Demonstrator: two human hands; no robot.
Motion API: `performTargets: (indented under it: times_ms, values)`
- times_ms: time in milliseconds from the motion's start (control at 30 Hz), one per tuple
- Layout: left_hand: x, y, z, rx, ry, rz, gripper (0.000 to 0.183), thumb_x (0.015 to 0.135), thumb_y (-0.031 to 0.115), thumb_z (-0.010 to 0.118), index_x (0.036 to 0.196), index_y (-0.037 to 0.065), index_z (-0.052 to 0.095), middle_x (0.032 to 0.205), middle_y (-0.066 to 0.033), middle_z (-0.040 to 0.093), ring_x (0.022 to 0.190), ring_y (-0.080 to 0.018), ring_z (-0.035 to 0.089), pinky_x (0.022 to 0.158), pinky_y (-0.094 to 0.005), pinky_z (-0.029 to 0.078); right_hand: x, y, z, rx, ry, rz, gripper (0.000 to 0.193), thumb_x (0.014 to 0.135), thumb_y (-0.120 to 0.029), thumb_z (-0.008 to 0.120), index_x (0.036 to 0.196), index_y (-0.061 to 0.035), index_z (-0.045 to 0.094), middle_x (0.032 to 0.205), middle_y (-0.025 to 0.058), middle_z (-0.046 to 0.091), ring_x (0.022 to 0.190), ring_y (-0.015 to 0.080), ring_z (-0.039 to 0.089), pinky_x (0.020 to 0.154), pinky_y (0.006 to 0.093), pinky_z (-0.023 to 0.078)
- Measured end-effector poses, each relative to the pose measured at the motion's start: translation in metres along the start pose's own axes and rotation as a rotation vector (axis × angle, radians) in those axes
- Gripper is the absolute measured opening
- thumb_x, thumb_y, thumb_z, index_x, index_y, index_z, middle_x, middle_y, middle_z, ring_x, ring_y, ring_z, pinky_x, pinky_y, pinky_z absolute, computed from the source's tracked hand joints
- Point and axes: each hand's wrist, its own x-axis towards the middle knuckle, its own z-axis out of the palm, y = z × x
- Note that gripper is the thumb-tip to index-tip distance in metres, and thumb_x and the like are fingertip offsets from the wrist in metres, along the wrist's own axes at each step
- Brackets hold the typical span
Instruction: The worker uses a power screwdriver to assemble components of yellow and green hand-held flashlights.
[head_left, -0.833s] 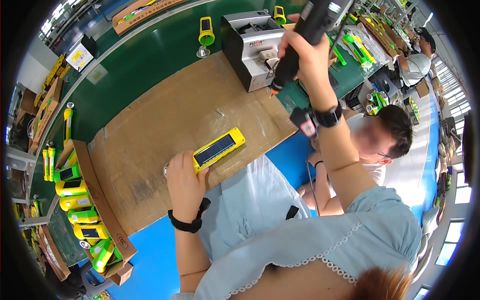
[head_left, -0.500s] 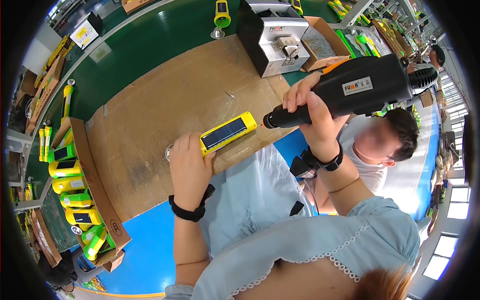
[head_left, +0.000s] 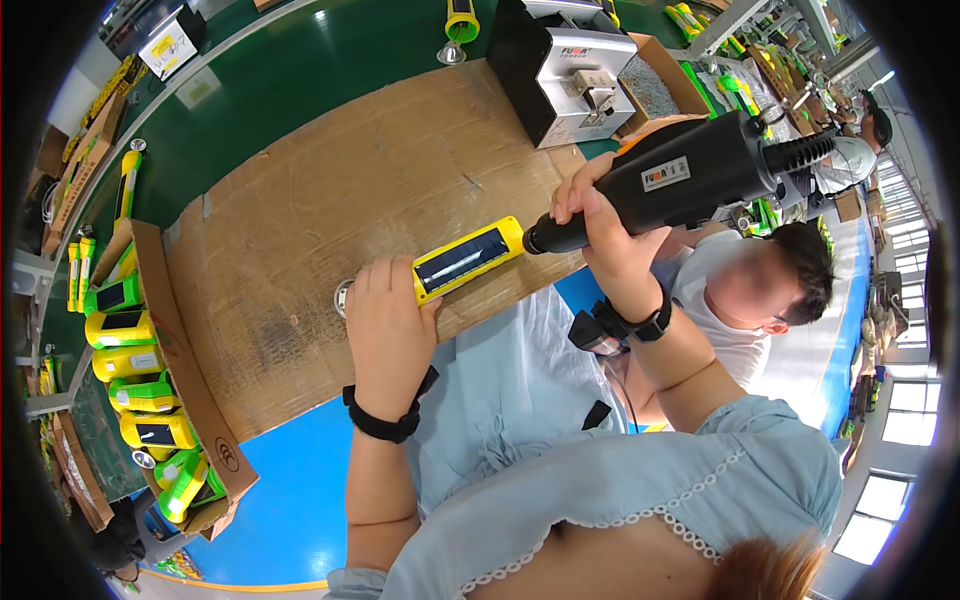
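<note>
A yellow flashlight [head_left: 468, 262] with a dark solar panel lies over the cardboard sheet [head_left: 330, 180]. My left hand [head_left: 390, 305] is wrapped round its lamp end, where the round reflector peeks out past my fingers. In my right hand [head_left: 612, 222] is a black electric screwdriver [head_left: 680, 180], held roughly level with its nose pointing left. That nose meets the flashlight's right end; the bit itself is hidden there.
On the left, a carton [head_left: 185, 375] holds several yellow and green flashlights. A black-and-silver screw feeder [head_left: 565, 85] stands at the far side, beside a carton of small grey parts [head_left: 650, 85]. Another flashlight [head_left: 460, 25] stands beyond the sheet. A co-worker [head_left: 745, 280] sits close on the right.
The screwdriver has moved left, closing the gap to the flashlight's end, and the bit has gone out of sight. My left hand keeps its hold. The view has shifted slightly.
</note>
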Motion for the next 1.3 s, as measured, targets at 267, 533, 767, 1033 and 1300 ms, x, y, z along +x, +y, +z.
performTargets:
  times_ms: [267, 533, 767, 1033, 1300]
  values:
    - [0.001, -0.001, 0.002, -0.007, 0.031, 0.025, 0.043, 0.068, 0.007, 0.073, 0.106, 0.001, 0.053, 0.102, -0.0161, 0.056, 0.096, -0.0356, 0.051, 0.084, -0.0427, 0.041, -0.001, 0.009, -0.003, -0.076, -0.087, -0.020, 0.029, 0.085, 0.001, 0.053, 0.110, -0.0008, 0.038, 0.075, 0.0113, 0.052, 0.061, 0.0205, 0.054, 0.061, 0.0355, 0.049]
    - [-0.001, 0.002, -0.005, 0.035, 0.012, 0.001, 0.045, 0.066, 0.008, 0.074, 0.107, 0.001, 0.054, 0.103, -0.0146, 0.057, 0.098, -0.0331, 0.052, 0.085, -0.0409, 0.042, 0.035, -0.017, -0.019, 0.228, 0.203, -0.221, 0.041, 0.080, -0.001, 0.060, 0.114, 0.0051, 0.039, 0.071, 0.0109, 0.058, 0.059, 0.0175, 0.059, 0.055, 0.0300, 0.050]
    - [0.001, 0.005, -0.007, -0.026, -0.003, -0.022, 0.042, 0.067, 0.008, 0.073, 0.105, 0.002, 0.056, 0.102, -0.0154, 0.058, 0.097, -0.0352, 0.053, 0.085, -0.0423, 0.042, 0.120, -0.001, -0.077, -0.171, 0.464, -0.467, 0.017, 0.078, 0.004, 0.060, 0.092, 0.0080, 0.051, 0.068, 0.0121, 0.058, 0.055, 0.0222, 0.059, 0.056, 0.0340, 0.051]
    - [0.003, 0.005, -0.005, -0.023, 0.026, -0.010, 0.041, 0.066, 0.008, 0.074, 0.103, 0.002, 0.057, 0.100, -0.0140, 0.059, 0.096, -0.0336, 0.054, 0.082, -0.0416, 0.042, 0.150, 0.012, -0.086, -0.326, 0.284, -0.213, 0.019, 0.077, -0.003, 0.062, 0.087, 0.0015, 0.046, 0.067, 0.0107, 0.059, 0.054, 0.0191, 0.060, 0.054, 0.0318, 0.050]
    - [0.009, 0.000, 0.007, -0.144, 0.057, 0.042, 0.037, 0.062, 0.020, 0.078, 0.092, 0.005, 0.061, 0.086, -0.0115, 0.061, 0.087, -0.0324, 0.056, 0.076, -0.0403, 0.041, 0.096, -0.007, -0.036, 0.040, 0.117, 0.032, 0.037, 0.081, -0.005, 0.053, 0.116, -0.0013, 0.041, 0.069, 0.0113, 0.047, 0.056, 0.0225, 0.052, 0.056, 0.0380, 0.046]
